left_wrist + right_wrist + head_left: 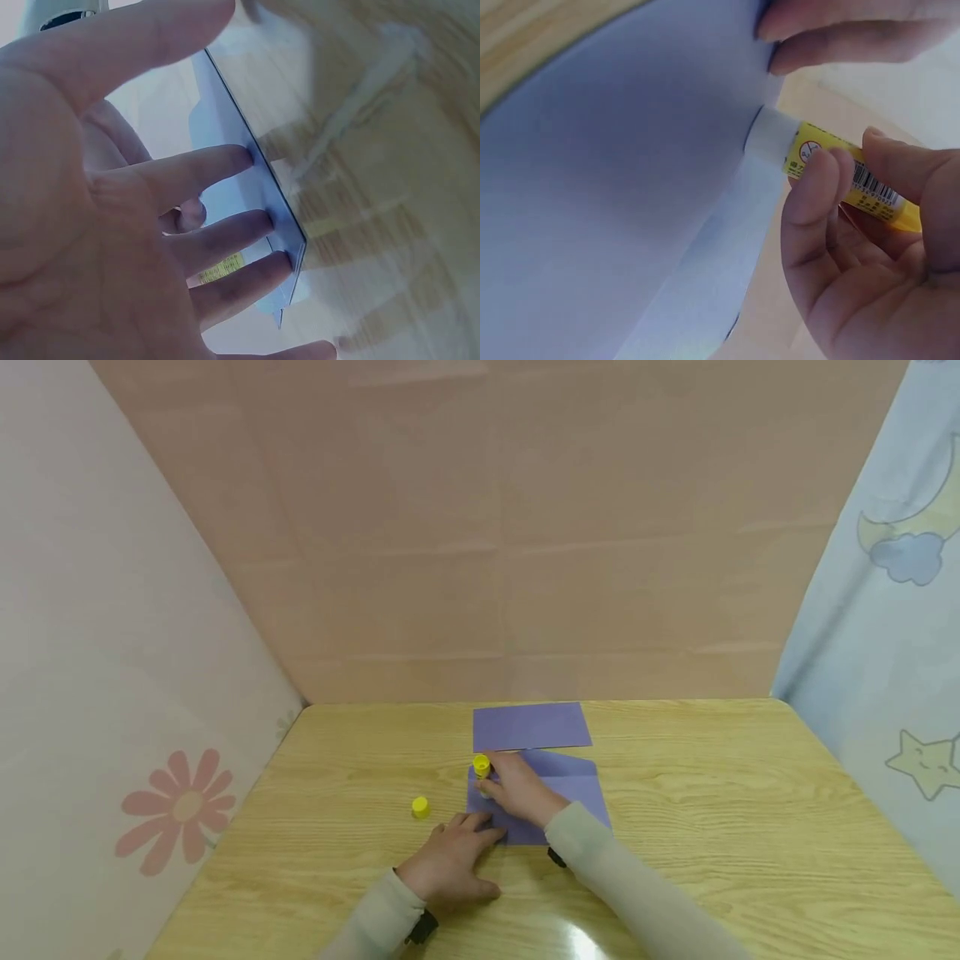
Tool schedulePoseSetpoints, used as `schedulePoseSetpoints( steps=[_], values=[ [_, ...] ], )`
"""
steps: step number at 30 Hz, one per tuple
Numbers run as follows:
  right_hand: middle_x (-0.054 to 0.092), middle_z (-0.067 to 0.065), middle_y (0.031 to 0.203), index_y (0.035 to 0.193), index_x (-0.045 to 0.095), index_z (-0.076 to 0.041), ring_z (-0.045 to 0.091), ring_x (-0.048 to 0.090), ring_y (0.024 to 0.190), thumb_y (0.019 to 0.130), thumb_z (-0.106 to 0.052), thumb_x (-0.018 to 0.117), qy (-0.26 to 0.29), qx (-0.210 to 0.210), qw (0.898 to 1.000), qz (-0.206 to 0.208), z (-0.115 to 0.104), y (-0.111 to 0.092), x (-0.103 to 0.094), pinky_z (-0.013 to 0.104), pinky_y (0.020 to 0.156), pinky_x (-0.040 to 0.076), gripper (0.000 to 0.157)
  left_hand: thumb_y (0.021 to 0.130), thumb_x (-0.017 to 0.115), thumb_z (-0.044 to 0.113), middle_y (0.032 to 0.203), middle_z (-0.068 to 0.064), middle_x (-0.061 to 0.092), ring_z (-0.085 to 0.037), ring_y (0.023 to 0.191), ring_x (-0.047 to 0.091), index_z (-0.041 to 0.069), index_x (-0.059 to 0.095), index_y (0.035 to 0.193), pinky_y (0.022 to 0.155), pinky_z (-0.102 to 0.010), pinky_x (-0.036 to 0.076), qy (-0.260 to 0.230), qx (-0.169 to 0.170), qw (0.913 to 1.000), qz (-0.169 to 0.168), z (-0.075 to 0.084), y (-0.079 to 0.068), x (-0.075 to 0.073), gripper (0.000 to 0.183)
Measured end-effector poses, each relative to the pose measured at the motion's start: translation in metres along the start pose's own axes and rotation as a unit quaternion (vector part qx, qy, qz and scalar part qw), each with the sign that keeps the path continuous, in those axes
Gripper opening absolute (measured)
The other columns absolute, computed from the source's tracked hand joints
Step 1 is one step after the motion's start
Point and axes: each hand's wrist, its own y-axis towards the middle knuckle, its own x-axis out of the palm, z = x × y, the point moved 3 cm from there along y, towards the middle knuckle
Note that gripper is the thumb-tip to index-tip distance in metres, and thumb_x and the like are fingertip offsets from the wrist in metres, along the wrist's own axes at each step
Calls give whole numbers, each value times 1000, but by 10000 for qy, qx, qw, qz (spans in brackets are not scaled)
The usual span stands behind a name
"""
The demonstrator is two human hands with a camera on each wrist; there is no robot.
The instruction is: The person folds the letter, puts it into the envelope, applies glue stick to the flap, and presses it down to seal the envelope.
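Note:
My right hand [522, 789] grips a yellow glue stick [840, 169] between thumb and fingers. The white end of the stick meets the surface of a purple envelope [579, 787], near its left side. The envelope lies on the table with its flap at the far side. My left hand [450, 860] has its fingers spread, and its fingertips rest on the envelope's near left edge. In the left wrist view, several extended fingers press on the edge of the envelope [214, 127].
A yellow glue-stick cap [421, 807] stands on the wooden table [360, 760], left of the envelope. Beyond the envelope lies a flat purple rectangle of paper [531, 727]. A pinkish-brown backdrop [495, 568] rises behind the table, with patterned sheets at both sides.

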Motion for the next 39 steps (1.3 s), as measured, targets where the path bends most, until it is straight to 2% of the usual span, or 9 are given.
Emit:
schedulePoseSetpoints(
  steps=[7, 18, 23, 30, 35, 39],
  values=[
    [62, 0, 91, 104, 62, -9, 17, 59, 85, 96, -18, 69, -112, 214, 9997, 102, 10, -12, -11, 40, 77, 50, 14, 80, 78, 46, 155, -7, 41, -35, 142, 37, 24, 52, 147, 104, -68, 36, -73, -116, 9999, -67, 1, 0, 0, 75],
    [65, 1, 96, 108, 63, -9, 23, 64, 97, 94, -19, 71, -254, 621, 9970, 378, 28, -33, -28, 44, 85, 53, 19, 78, 79, 46, 154, -8, 42, -35, 142, 37, 25, 53, 146, 107, -66, 35, -50, -206, 9998, -25, 3, -1, -1, 76],
    [63, -2, 88, 95, 59, -13, 19, 63, 90, 94, -19, 70, -308, 590, 9970, 402, 35, -42, -40, 40, 79, 52, 12, 77, 79, 49, 154, -7, 42, -37, 142, 37, 26, 53, 146, 107, -66, 35, -19, -205, 9998, -80, 3, 0, -2, 77],
    [58, -2, 83, 100, 60, -9, 15, 55, 79, 96, -19, 68, -390, 755, 9955, 420, 44, -52, -51, 37, 74, 48, 14, 77, 79, 53, 155, -7, 41, -31, 143, 37, 25, 52, 147, 114, -60, 29, 70, -171, 9998, -116, 1, -4, -2, 80],
    [60, -1, 82, 95, 60, -8, 14, 53, 75, 93, -15, 72, -595, 627, 9941, 662, 45, -52, -51, 35, 70, 47, 14, 76, 78, 55, 156, -7, 40, -29, 144, 37, 24, 51, 148, 119, -53, 25, 151, -75, 9998, -145, 2, -4, -2, 83],
    [65, 0, 86, 96, 63, -9, 12, 56, 73, 91, -16, 74, -575, 382, 9947, 765, 38, -46, -43, 33, 68, 49, 14, 75, 77, 54, 157, -7, 39, -29, 145, 36, 24, 49, 149, 120, -51, 24, 132, -64, 9997, -181, 3, -3, -2, 85]
  ],
)
